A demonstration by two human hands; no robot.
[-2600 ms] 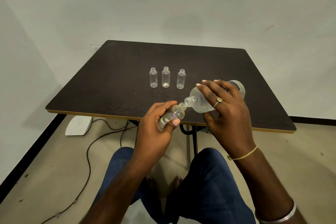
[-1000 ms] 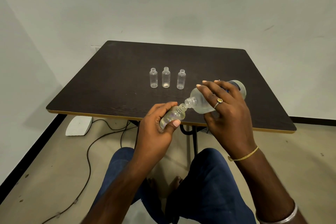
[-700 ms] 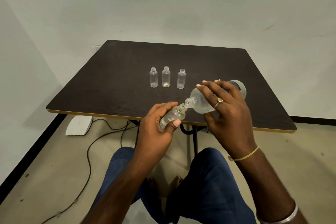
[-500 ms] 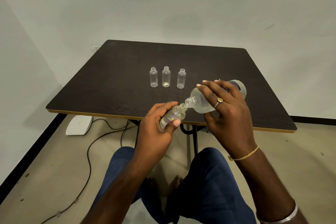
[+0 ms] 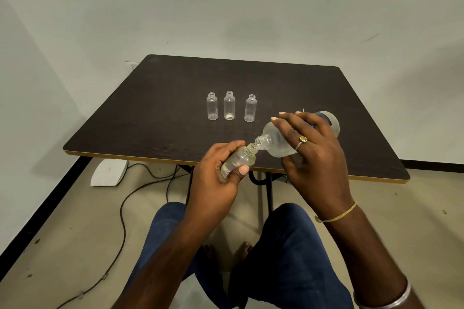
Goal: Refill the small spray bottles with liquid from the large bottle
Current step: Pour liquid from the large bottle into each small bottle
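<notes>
Small spray bottle, tilted, gripped in the curled fingers of the left hand above the near edge of the table; large bottle, wrapped by the right hand, tips mouth to mouth against it. A slow, steady tilt with necks aligned should avoid spills. Beyond, three uncapped small bottles stand in a row.

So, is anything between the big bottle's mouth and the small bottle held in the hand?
Nothing visible. The big bottle in the right hand has its open mouth at the open neck of the small bottle in the left hand.
</notes>
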